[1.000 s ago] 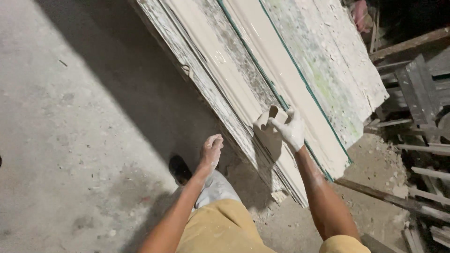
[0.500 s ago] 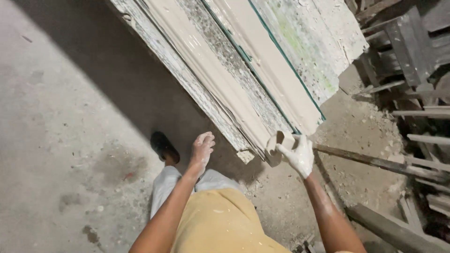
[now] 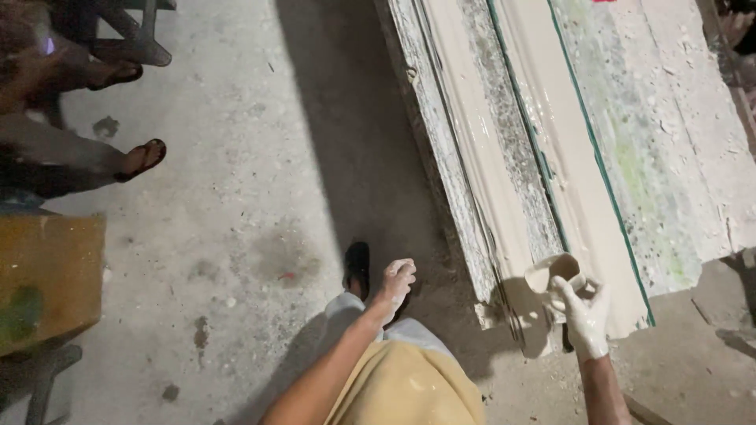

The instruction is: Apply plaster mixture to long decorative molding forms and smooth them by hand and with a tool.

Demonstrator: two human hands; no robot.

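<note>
Cup (image 3: 553,273): small, coated in pale paste, tilted against the lower end of the leaning slabs (image 3: 551,157). Right hand (image 3: 584,317), smeared white, grips the cup with fingers wrapped around its rim and side. Left hand (image 3: 396,280) hangs free above the concrete floor (image 3: 236,220), fingers loosely curled, holding nothing. Another person's sandalled foot (image 3: 142,158) stands well apart at left.
</note>
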